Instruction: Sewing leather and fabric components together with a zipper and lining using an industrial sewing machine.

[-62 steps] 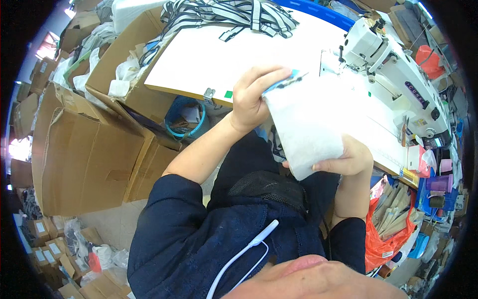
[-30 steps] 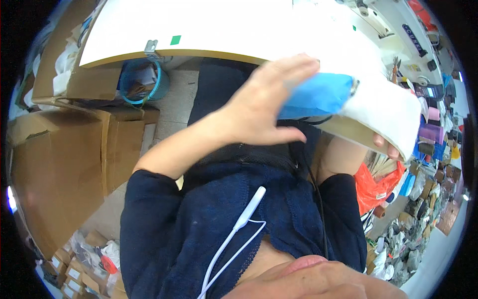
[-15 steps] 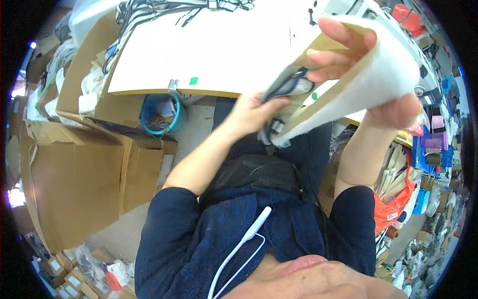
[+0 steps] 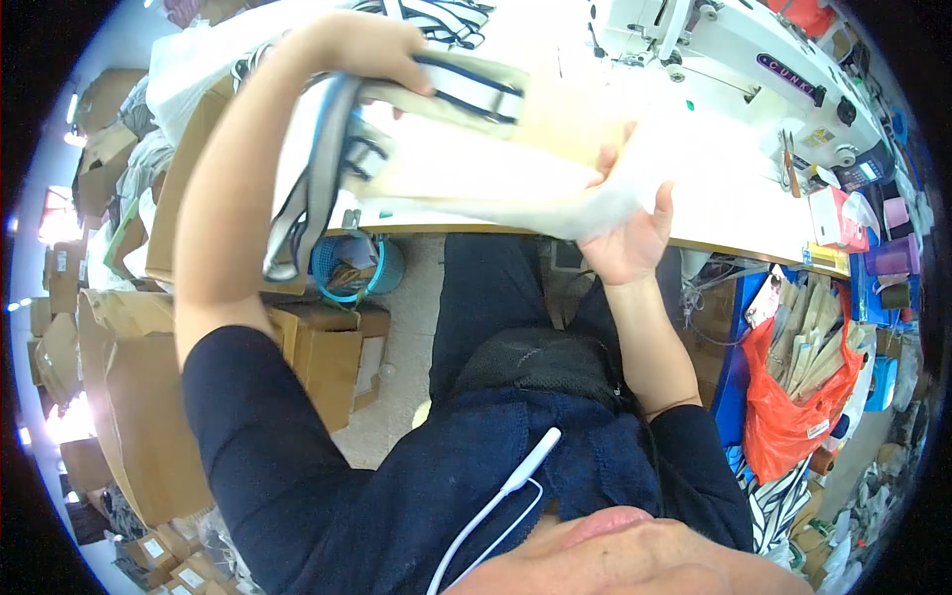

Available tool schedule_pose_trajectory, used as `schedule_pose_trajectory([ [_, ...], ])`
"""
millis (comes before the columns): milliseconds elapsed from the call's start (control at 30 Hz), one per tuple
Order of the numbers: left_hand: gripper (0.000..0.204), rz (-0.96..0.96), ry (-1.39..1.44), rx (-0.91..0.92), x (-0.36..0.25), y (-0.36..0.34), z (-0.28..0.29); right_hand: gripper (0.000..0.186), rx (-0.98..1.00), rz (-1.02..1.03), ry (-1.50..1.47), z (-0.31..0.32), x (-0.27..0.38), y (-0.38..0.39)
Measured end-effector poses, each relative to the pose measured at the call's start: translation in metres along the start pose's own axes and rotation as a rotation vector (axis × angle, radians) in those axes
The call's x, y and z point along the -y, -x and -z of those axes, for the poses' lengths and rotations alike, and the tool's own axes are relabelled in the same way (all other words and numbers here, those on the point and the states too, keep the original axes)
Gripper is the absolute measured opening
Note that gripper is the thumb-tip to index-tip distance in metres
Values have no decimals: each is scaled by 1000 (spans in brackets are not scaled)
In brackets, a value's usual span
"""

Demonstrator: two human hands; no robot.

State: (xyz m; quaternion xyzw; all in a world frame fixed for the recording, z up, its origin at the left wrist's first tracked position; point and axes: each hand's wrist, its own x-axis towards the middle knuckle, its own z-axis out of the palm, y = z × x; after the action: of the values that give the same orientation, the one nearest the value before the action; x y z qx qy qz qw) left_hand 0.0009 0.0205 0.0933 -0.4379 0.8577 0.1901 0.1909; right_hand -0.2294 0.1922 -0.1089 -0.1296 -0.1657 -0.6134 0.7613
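Observation:
A long padded cloth strip (image 4: pixel 466 178), beige on one face and white and fleecy on the other, stretches between my hands above the white table. My left hand (image 4: pixel 372 50), closed at its left end, grips it where striped navy-and-white webbing (image 4: pixel 481 94) is attached. From that end a grey-edged webbing strap (image 4: pixel 322 183) hangs past the table's front edge, with a dark buckle-like piece (image 4: pixel 365 157) beside it. My right hand (image 4: pixel 630 233), palm up, holds the strip's other end, fingers loosely curled round it and thumb apart. Motion blurs part of the strip.
A white sewing machine (image 4: pixel 773 69) stands at the back right, scissors-like snips (image 4: pixel 789 164) near it. More striped straps (image 4: pixel 446 20) lie at the back. Below the table are a blue basket (image 4: pixel 357 273), cardboard boxes (image 4: pixel 139 397) and a red bag (image 4: pixel 793 407) of beige pieces.
My left hand has swung up and left with the webbing end. My right hand has come down and left, and the strip, earlier looped round it, is now drawn out lengthwise.

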Motion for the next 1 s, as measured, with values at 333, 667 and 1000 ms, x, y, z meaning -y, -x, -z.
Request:
schedule_pose_trajectory([
  [333, 86, 54, -104, -210, -36, -134, -69, 72, -600, 281, 446, -23, 54, 3],
  [667, 33, -620, 3, -642, -78, -115, -131, 61, -373, 128, 240, -6, 86, 14],
  [1000, 27, -574, 46, -846, -78, -134, -152, 28, -662, -201, 1680, -50, 190, 12],
])
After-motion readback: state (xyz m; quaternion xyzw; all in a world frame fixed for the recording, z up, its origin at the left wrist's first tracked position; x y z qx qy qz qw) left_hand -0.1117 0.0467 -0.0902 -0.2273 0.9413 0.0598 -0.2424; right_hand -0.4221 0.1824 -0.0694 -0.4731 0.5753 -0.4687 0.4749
